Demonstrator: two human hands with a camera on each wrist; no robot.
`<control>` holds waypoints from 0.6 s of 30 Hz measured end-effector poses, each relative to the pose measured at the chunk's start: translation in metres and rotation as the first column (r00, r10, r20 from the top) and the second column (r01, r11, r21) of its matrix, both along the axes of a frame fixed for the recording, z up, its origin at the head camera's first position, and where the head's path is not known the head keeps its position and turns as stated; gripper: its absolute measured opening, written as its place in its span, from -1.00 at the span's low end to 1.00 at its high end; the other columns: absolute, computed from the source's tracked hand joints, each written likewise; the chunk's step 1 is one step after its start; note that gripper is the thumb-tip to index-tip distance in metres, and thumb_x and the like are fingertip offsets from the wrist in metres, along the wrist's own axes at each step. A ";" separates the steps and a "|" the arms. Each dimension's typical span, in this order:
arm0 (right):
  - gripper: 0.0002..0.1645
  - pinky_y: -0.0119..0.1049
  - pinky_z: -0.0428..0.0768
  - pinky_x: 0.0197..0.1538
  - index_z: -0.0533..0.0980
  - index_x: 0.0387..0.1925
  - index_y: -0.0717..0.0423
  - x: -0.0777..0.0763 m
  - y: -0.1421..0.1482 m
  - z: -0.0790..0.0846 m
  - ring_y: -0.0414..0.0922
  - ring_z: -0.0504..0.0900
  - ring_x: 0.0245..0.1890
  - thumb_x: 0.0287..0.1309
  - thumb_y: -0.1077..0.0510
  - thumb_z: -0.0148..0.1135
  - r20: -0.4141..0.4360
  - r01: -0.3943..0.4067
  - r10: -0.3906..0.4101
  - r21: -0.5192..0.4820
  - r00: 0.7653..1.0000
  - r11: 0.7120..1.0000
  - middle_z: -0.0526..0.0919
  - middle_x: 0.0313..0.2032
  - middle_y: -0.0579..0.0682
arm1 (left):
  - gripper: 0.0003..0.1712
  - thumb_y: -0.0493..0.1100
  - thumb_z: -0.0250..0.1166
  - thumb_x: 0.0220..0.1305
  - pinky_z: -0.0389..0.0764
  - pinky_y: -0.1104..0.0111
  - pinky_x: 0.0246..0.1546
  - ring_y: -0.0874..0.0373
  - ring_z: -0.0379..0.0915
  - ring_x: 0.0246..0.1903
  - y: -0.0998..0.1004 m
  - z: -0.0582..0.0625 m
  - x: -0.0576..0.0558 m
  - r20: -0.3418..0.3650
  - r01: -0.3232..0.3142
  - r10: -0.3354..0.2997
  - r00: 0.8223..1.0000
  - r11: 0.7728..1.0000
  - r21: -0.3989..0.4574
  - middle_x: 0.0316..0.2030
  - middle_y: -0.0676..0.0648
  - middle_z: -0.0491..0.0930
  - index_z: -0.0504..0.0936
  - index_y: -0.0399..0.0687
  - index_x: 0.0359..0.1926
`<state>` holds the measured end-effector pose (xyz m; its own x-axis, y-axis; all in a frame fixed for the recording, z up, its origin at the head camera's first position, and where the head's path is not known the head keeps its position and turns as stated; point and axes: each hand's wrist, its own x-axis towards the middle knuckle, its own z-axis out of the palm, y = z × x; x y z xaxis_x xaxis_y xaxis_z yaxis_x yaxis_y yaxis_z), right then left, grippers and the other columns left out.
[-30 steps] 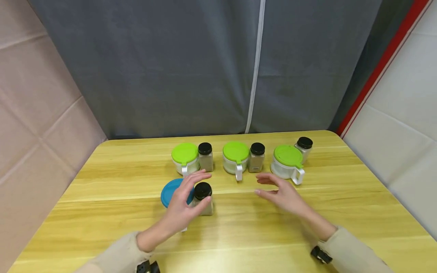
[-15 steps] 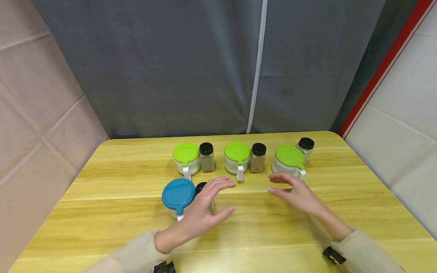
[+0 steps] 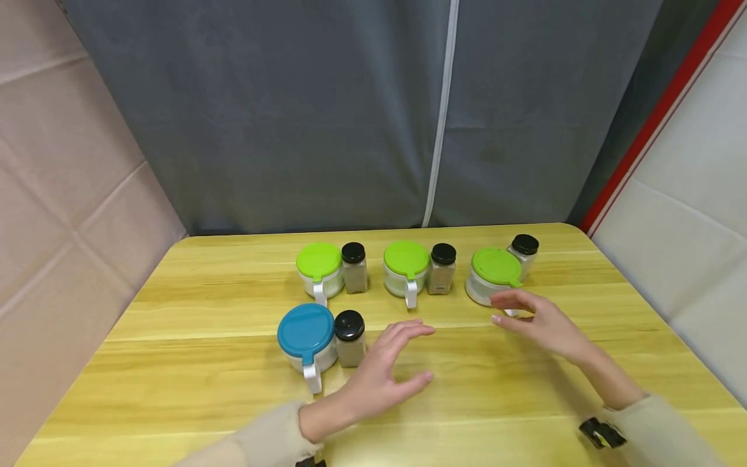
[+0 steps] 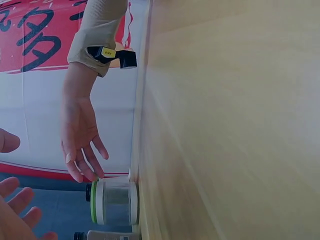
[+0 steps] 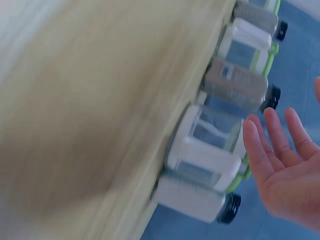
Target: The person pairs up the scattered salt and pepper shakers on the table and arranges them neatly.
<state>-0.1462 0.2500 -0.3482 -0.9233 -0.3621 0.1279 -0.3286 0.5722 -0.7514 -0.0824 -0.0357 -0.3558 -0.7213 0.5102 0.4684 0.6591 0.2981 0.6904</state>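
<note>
My left hand (image 3: 382,373) hovers with fingers spread over the table, holding nothing. Just left of it stand a blue-lidded white-handled seasoning jar (image 3: 306,331) and a black-capped spice bottle (image 3: 350,353). My right hand (image 3: 545,327) has relaxed, slightly bent fingers and no object in them. Its fingertips are near the handle of the right green-lidded seasoning jar (image 3: 487,288), partly covering it; contact cannot be told in the head view. In the right wrist view, that hand (image 5: 287,175) is beside the green-lidded jar (image 5: 205,145), apparently without gripping it.
Along the back stand a left green-lidded jar (image 3: 321,269), a middle green-lidded jar (image 3: 405,269), and black-capped bottles (image 3: 355,275), (image 3: 441,275) beside them. Another bottle (image 3: 523,253) stands behind the right jar. A grey curtain (image 3: 262,130) hangs beyond the wooden table (image 3: 204,363).
Both hands have moved to the right, the left one away from the blue-lidded jar and the spice bottle, uncovering them. The right hand has come in front of the right green-lidded jar's handle.
</note>
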 end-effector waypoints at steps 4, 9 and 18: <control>-0.50 -0.34 0.47 -0.18 0.37 0.03 0.23 0.000 0.011 0.007 0.03 0.42 -0.05 0.11 0.03 0.15 0.025 -0.003 0.003 0.004 1.000 1.000 0.47 -0.05 0.10 | -0.39 -0.06 0.21 0.12 0.21 0.19 0.08 0.18 0.11 0.14 0.008 -0.004 -0.002 -0.019 -0.008 0.007 1.000 0.999 -0.049 0.13 0.03 0.26 0.26 -0.06 0.18; -0.50 -0.39 0.45 -0.17 0.35 0.05 0.22 -0.001 0.023 0.011 0.04 0.40 -0.03 0.13 0.04 0.13 0.046 -0.006 0.005 0.011 0.999 1.000 0.45 -0.02 0.13 | -0.39 0.00 0.18 0.14 0.24 0.22 0.06 0.20 0.14 0.11 0.016 -0.008 -0.005 -0.009 -0.018 0.018 1.000 0.997 -0.074 0.11 0.05 0.28 0.24 -0.06 0.19; -0.49 -0.43 0.47 -0.20 0.31 0.10 0.22 -0.005 0.044 0.010 -0.08 0.42 -0.04 0.14 0.11 0.13 0.058 -0.004 0.004 0.002 0.998 1.000 0.44 -0.02 0.18 | -0.34 -0.04 0.23 0.10 0.23 0.25 0.06 0.22 0.14 0.11 0.029 -0.014 -0.008 0.052 -0.031 0.035 0.998 0.997 -0.076 0.11 0.08 0.27 0.22 -0.05 0.20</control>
